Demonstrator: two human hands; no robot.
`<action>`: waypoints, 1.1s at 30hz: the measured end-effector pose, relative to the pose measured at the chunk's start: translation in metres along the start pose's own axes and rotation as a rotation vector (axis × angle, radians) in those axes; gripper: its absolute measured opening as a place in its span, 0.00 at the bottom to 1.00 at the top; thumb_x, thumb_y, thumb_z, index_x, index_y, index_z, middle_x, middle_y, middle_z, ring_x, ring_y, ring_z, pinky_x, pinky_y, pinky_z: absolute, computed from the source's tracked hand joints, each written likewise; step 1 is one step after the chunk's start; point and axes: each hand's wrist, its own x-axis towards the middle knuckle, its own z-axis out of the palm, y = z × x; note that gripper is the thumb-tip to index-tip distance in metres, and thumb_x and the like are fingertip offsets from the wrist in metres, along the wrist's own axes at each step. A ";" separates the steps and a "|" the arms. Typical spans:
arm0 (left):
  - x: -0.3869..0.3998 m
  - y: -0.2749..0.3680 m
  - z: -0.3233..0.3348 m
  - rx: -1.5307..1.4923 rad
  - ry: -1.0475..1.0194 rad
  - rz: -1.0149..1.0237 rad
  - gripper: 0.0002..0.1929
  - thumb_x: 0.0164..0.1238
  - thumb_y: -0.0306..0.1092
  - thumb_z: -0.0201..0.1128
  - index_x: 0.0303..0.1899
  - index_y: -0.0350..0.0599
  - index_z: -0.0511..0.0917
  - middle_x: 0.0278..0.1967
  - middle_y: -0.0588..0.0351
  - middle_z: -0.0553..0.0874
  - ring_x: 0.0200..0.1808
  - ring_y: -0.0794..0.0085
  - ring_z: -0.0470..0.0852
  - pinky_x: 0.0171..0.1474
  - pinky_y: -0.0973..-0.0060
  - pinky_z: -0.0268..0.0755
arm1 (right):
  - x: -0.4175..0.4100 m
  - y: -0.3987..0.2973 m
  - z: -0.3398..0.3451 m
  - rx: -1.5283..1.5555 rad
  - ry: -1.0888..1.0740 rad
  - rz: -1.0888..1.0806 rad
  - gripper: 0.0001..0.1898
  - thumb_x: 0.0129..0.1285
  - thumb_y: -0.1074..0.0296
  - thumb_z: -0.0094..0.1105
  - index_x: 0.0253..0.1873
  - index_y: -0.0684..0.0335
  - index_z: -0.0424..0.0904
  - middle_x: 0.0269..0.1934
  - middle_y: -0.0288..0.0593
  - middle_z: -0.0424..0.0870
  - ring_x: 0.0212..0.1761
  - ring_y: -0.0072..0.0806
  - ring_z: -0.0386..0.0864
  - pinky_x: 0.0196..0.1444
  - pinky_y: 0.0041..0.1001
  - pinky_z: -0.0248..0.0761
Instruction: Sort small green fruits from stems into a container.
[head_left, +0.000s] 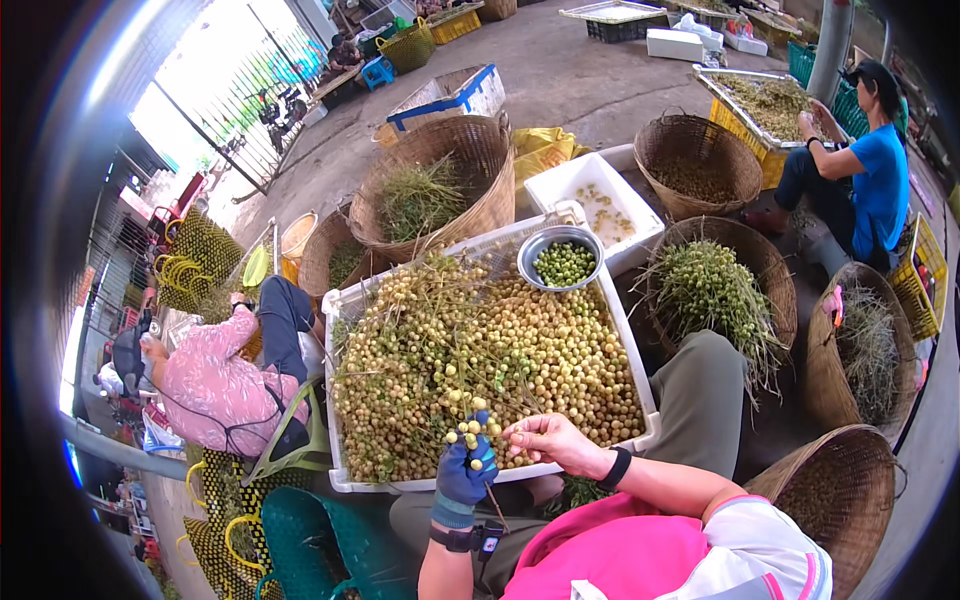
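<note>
In a blue work glove, my left hand (466, 472) grips the stem of a sprig of round yellow fruits (471, 429). The sprig's bare stem end sticks out below the glove. My right hand (553, 442) is bare, with thumb and forefinger drawn together at the sprig's right side; whether a fruit sits between the fingertips is hard to see. Both hands are over the near edge of a white plastic tray (654, 426). Stemmed bunches (397, 360) fill its left side, and loose yellow fruits (577, 352) its right.
A metal bowl (530, 271) of green fruits rests at the tray's far corner. Beyond stands a white foam box (649, 229). Wicker baskets (780, 262) crowd the right; a large one (480, 214) stands behind. A teal basket (289, 517) is at my left. People (217, 367) sit on both sides.
</note>
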 end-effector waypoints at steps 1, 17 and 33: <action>0.000 0.000 -0.001 0.000 0.000 0.002 0.26 0.69 0.46 0.57 0.64 0.47 0.65 0.21 0.70 0.65 0.19 0.86 0.64 0.21 0.85 0.55 | -0.001 0.000 0.000 0.008 0.000 0.002 0.14 0.65 0.62 0.62 0.51 0.64 0.78 0.33 0.31 0.83 0.21 0.08 0.68 0.21 0.09 0.56; -0.005 -0.003 0.002 -0.117 -0.071 -0.093 0.21 0.73 0.49 0.50 0.60 0.50 0.70 0.19 0.68 0.64 0.18 0.84 0.61 0.22 0.83 0.55 | 0.006 -0.026 -0.016 0.117 -0.013 -0.007 0.11 0.68 0.62 0.54 0.48 0.61 0.76 0.31 0.30 0.78 0.21 0.09 0.65 0.16 0.10 0.51; -0.008 -0.013 -0.005 -0.039 -0.039 -0.162 0.17 0.73 0.51 0.48 0.48 0.48 0.72 0.18 0.69 0.67 0.14 0.83 0.63 0.18 0.82 0.54 | 0.009 -0.009 -0.002 -0.305 -0.272 0.108 0.18 0.73 0.49 0.44 0.44 0.59 0.73 0.29 0.28 0.69 0.25 0.10 0.60 0.24 0.14 0.54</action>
